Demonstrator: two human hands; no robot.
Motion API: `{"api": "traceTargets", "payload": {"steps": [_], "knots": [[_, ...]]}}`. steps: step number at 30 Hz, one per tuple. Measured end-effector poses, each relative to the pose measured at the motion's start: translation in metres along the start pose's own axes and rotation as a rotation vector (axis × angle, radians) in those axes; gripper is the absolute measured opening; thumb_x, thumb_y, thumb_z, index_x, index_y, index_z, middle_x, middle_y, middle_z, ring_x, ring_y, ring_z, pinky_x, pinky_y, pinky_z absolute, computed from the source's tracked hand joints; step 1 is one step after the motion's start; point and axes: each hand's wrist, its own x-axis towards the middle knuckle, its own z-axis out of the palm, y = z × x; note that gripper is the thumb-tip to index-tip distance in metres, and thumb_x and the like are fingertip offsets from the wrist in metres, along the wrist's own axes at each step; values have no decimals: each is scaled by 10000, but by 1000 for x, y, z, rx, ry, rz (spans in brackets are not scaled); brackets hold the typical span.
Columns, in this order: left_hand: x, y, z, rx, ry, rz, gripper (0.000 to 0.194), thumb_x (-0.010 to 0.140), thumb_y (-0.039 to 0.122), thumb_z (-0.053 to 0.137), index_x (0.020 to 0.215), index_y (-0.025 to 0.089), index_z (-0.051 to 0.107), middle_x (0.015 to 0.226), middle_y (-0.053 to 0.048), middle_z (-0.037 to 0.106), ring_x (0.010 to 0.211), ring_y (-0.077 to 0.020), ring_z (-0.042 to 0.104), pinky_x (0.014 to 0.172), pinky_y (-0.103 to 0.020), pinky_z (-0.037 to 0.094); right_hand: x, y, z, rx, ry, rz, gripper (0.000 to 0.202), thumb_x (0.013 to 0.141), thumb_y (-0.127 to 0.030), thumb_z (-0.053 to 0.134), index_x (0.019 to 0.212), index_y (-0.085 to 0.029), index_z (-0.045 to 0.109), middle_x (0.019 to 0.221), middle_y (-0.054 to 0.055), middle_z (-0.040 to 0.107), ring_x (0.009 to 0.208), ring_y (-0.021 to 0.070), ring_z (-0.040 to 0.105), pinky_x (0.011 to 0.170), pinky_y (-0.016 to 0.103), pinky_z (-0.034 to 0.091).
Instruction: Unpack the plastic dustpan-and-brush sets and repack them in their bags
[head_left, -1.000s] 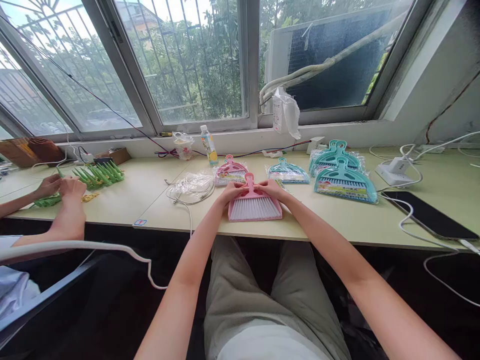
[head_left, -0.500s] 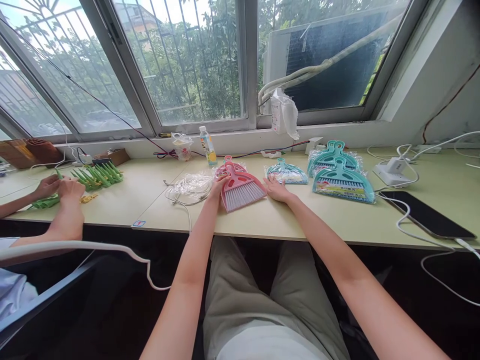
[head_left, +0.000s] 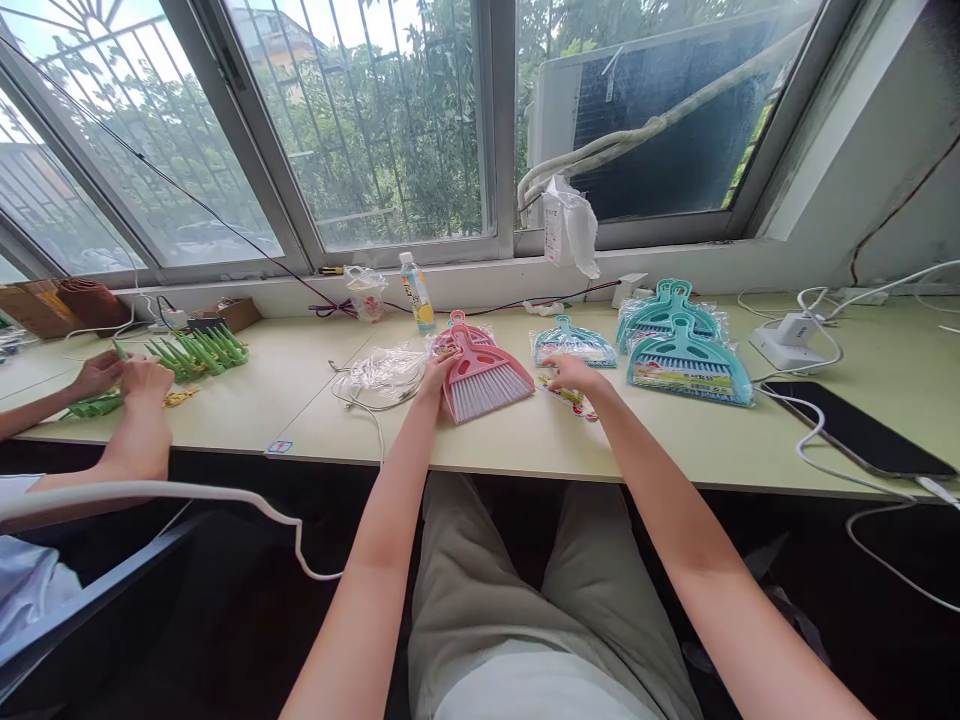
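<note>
A pink dustpan-and-brush set (head_left: 487,385), the brush bristles facing me, rests on the table before me. My left hand (head_left: 439,375) is closed on its left edge. Just to the right, my right hand (head_left: 574,372) has its fingers bent together at a colourful printed card (head_left: 571,402), which sticks out beneath them toward the table's front edge. The card's far end is partly covered by the fingers. Behind the right hand lies a small teal dustpan set (head_left: 574,343) in clear wrapping. Another pink piece shows behind the front one, mostly hidden.
Wrapped teal dustpan sets (head_left: 686,355) stand to the right, beside a phone (head_left: 862,428) and white cables. Clear plastic bags (head_left: 379,372) lie left. A drink bottle (head_left: 417,292) stands by the window. At far left, a co-worker's hands (head_left: 124,375) handle green items.
My right hand has lifted from beside the pink set and shifted slightly right, fingers now bent. The printed card now shows under it. My left hand stays on the pink set.
</note>
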Motion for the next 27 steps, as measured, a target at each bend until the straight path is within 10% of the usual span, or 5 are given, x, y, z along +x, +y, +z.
{"api": "traceTargets", "payload": {"steps": [14, 20, 27], "knots": [[-11, 8, 5, 75, -84, -91, 400, 611, 229, 847, 975, 150, 701, 871, -84, 741, 772, -213, 701, 729, -335, 574, -6, -12, -4, 255, 75, 128, 93, 729, -215, 738, 703, -155, 672, 704, 31, 682, 667, 167, 636, 599, 233, 468], [-14, 8, 6, 164, -137, -172, 445, 576, 112, 844, 986, 160, 678, 898, -97, 728, 791, -232, 701, 738, -355, 563, -4, -16, 0, 656, 376, 197, 284, 815, -411, 695, 682, -189, 576, 553, -6, 560, 472, 111, 482, 470, 231, 370], [-13, 9, 4, 254, -191, -342, 237, 680, 276, 834, 821, 155, 687, 767, -108, 706, 732, -265, 697, 763, -413, 561, -5, -28, 2, 1200, 224, 98, 525, 783, -582, 726, 609, -216, 393, 445, -85, 367, 372, 35, 206, 356, 200, 177]]}}
